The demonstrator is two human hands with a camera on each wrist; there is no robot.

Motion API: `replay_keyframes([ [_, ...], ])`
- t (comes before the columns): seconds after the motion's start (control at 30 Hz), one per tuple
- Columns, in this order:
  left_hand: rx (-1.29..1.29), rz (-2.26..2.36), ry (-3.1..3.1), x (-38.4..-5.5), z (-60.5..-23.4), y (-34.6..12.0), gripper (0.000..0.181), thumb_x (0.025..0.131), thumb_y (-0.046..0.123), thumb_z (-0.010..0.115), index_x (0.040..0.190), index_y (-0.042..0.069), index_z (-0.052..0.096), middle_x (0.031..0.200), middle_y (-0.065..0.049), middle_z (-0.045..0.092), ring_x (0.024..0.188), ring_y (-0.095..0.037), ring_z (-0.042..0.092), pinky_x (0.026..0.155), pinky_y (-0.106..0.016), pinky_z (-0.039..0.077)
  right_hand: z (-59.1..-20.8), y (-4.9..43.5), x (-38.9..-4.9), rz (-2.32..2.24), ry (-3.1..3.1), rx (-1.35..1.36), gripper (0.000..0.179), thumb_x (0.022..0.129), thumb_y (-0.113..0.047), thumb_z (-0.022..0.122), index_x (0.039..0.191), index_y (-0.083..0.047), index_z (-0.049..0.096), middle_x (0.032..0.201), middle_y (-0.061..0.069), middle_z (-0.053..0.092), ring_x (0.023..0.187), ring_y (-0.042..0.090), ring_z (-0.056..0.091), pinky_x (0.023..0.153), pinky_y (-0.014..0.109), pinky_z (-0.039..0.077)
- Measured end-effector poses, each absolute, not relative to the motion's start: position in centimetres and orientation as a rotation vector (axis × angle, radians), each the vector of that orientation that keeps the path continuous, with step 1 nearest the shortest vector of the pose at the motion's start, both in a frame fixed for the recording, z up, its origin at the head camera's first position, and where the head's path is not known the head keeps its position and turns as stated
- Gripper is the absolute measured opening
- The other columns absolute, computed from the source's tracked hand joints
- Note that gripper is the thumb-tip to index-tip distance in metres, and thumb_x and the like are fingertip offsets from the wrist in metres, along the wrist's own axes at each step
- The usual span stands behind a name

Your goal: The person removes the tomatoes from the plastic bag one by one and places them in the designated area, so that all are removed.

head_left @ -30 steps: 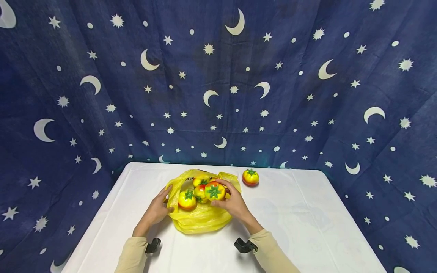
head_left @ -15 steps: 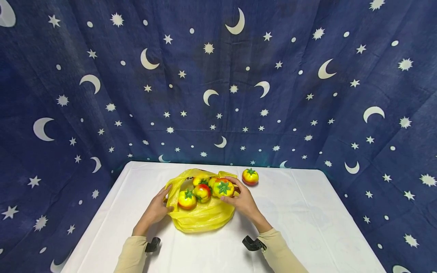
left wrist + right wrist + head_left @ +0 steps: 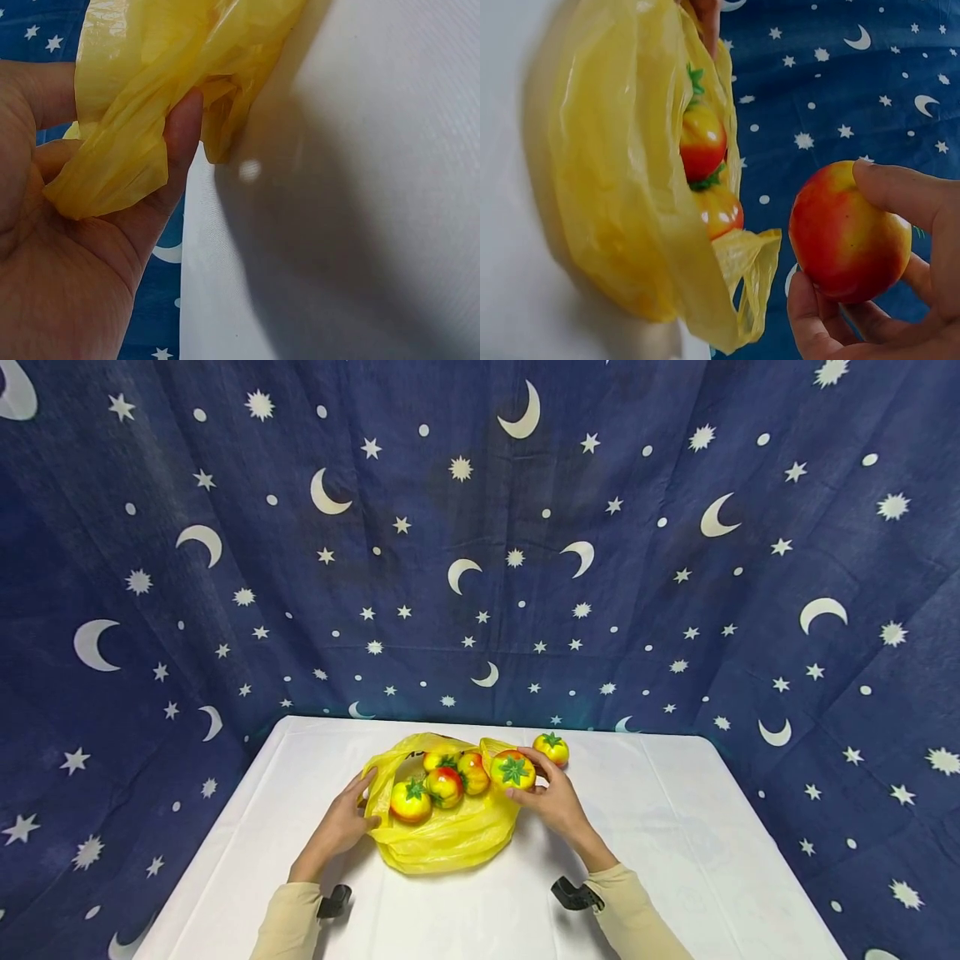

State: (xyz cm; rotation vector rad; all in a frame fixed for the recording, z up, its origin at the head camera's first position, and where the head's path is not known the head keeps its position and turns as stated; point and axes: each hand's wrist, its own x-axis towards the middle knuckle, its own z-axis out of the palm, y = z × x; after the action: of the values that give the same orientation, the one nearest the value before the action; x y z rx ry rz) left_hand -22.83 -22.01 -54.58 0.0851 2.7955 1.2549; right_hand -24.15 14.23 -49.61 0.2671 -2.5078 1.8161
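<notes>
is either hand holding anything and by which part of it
The left hand holds the yellow bag by the edge of its opening; the right hand holds a fruit by its sides.

Wht tbl holds yel. bag & 1 loose fruit.

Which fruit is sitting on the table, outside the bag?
The lone fruit beyond the right hand: four others show in the yellow bag, and the right hand grips another.

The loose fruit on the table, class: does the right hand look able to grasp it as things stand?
Probably not: the right hand is close to the loose fruit, but it is occupied gripping another fruit.
</notes>
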Motion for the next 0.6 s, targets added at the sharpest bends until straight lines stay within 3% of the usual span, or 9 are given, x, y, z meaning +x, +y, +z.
replay_keyframes([
  [0.17,0.082,1.264,2.797,-22.8,-54.4,-21.9,0.09,0.079,0.0,0.07,0.156,0.011,0.026,0.163,-0.02,0.018,0.135,-0.043,0.045,0.11,-0.056,0.042,-49.9,15.1,-24.3,1.78,-2.512,0.267,0.071,0.075,-0.016,0.084,0.139,-0.014,0.054,0.136,0.012,0.056,0.117,0.027,0.054,0.082,0.02,0.054],
  [0.6,0.086,1.264,2.789,-22.7,-54.3,-21.9,0.09,0.08,-0.001,0.069,0.157,0.012,0.025,0.163,-0.02,0.018,0.13,-0.042,0.05,0.108,-0.056,0.043,-50.1,18.1,-25.2,1.737,-2.519,0.175,0.07,0.073,-0.012,0.085,0.137,-0.017,0.056,0.133,0.012,0.057,0.116,0.027,0.054,0.08,0.023,0.054],
])
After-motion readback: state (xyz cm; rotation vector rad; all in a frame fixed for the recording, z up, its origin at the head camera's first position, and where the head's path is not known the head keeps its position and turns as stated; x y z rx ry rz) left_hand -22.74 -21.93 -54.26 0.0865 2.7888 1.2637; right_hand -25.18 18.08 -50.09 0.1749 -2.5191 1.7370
